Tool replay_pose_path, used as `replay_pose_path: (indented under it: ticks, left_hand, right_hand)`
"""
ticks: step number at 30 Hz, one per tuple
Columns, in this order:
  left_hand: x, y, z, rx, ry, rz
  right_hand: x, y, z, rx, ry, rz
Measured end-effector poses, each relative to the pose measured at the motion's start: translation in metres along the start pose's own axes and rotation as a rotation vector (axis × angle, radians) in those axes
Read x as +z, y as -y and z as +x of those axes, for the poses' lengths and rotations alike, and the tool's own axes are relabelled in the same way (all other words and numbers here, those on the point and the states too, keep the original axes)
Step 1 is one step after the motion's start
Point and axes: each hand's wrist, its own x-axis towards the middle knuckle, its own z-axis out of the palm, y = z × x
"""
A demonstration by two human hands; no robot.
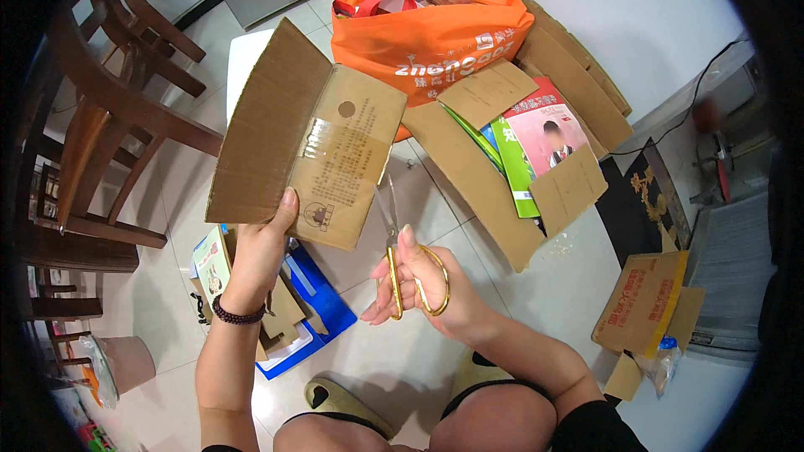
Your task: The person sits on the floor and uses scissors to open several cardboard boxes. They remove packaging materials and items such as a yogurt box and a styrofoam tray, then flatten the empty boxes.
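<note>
My left hand (267,242) grips a piece of brown corrugated cardboard (352,138) by its lower edge, thumb on top. The piece is folded along a crease, with one plain panel standing up at the left. Its other panel bears printed writing, a dark round spot and a strip of clear tape. In my right hand (433,282) is a pair of scissors (392,245) with gold handles, thumb through one loop. The blades point upward, slightly parted, and their tips are close to the cardboard's right edge; I cannot tell whether they touch it.
An open cardboard box (465,176) holding books (546,125) stands ahead at right, beside an orange bag (427,44). Cardboard scraps and a blue folder (333,301) lie at left. Wooden chairs (132,113) line the left side. A smaller carton (641,301) is at far right.
</note>
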Motion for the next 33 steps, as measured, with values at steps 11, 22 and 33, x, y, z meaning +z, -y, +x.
replay_pose_path:
  ticks: [11,22,33]
  left_hand:
    - [0.006,0.005,-0.002,0.061,-0.017,-0.007]
    - [0.006,0.006,-0.005,0.046,0.002,0.017]
    - [0.011,0.005,-0.008,0.108,-0.027,-0.002]
  right_hand:
    - [0.009,-0.003,-0.004,0.006,-0.055,0.072]
    - [0.022,-0.003,-0.009,-0.012,-0.116,0.020]
    - [0.026,-0.011,0.004,-0.065,-0.149,0.082]
